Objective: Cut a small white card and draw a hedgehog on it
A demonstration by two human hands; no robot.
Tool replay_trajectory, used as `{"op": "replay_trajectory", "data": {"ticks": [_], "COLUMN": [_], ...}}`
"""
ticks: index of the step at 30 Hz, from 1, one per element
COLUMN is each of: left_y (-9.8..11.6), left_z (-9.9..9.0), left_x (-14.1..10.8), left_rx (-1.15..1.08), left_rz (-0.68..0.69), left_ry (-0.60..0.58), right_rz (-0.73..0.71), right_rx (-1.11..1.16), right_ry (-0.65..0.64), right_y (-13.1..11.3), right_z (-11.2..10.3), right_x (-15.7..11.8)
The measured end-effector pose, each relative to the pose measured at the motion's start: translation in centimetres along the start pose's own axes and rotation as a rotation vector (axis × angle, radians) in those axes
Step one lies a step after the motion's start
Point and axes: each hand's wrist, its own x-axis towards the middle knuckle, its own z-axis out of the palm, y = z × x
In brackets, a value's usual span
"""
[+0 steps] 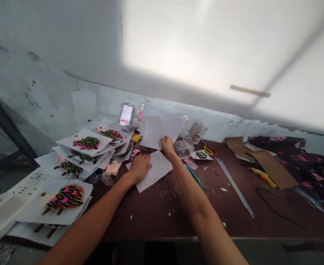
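My left hand (141,167) lies flat, fingers spread, on the left part of a white sheet (157,173) on the dark table. Farther back, my right hand (167,144) is closed on the lower edge of another white sheet (152,130), between thumb and fingers. That raised sheet stands in front of a larger pale sheet (173,121) near the wall. To the left is a pile of white cards bearing striped, hedgehog-like figures (86,142) with pink and green spots. A lump of peach material (113,168) sits left of my left hand.
Scissors (210,150), a small card (202,155), teal sticks (193,175) and clear glue sticks (235,187) lie right of my right arm. A white container (198,132) and plastic bags (183,147) stand behind. Farther right are a yellow tool (264,176), brown cardboard (275,167) and floral cloth (302,162).
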Motion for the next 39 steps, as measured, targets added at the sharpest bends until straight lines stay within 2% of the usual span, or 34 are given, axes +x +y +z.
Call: {"op": "replay_trajectory", "data": {"ticks": [5,11,15,22,24,27,29,31,33,36,37,39], "left_y": [0.4,1.0,0.7,0.0,-0.1,-0.3,-0.4,-0.5,-0.5,-0.2,-0.1,0.1], "left_z": [-1.2,-1.9,-1.7,-1.9,-1.8,-1.6,-1.6,-1.8,-2.3,-3.3,-3.6,-4.3], "left_x": [0.3,0.3,0.5,0.8,0.7,0.6,0.6,0.7,0.7,0.7,0.6,0.6], "left_rx": [-0.025,-0.050,-0.116,-0.270,-0.321,-0.403,-0.478,-0.611,-0.819,-1.142,-1.208,-1.297], "left_rz": [0.015,0.045,-0.008,-0.144,-0.170,-0.178,-0.183,-0.192,-0.203,-0.240,-0.267,-0.336], "left_ry": [-0.026,-0.060,-0.032,-0.065,-0.062,-0.031,-0.022,-0.043,-0.125,-0.328,-0.362,-0.336], "right_rz": [-0.013,-0.116,-0.096,-0.083,-0.113,-0.170,-0.214,-0.255,-0.270,-0.287,-0.304,-0.348], "right_rx": [-0.155,-0.329,-0.414,-0.481,-0.507,-0.499,-0.438,-0.359,-0.299,-0.242,-0.220,-0.169], "right_ry": [-0.053,-0.050,-0.065,-0.187,-0.170,-0.062,-0.048,-0.099,-0.141,-0.138,-0.132,-0.118], "right_y": [-1.0,-1.0,0.4,3.5,3.9,4.0,4.1,4.3,4.8,5.4,5.6,6.0], "right_z": [0.5,-1.0,-2.5,-3.7,-3.8,-4.0,-4.1,-4.2,-4.1,-3.8,-3.6,-3.4], "right_x": [-0.9,-2.9,-4.2,-7.2,-8.3,-9.7,-10.3,-10.7,-10.8,-10.8,-10.7,-10.4]}}
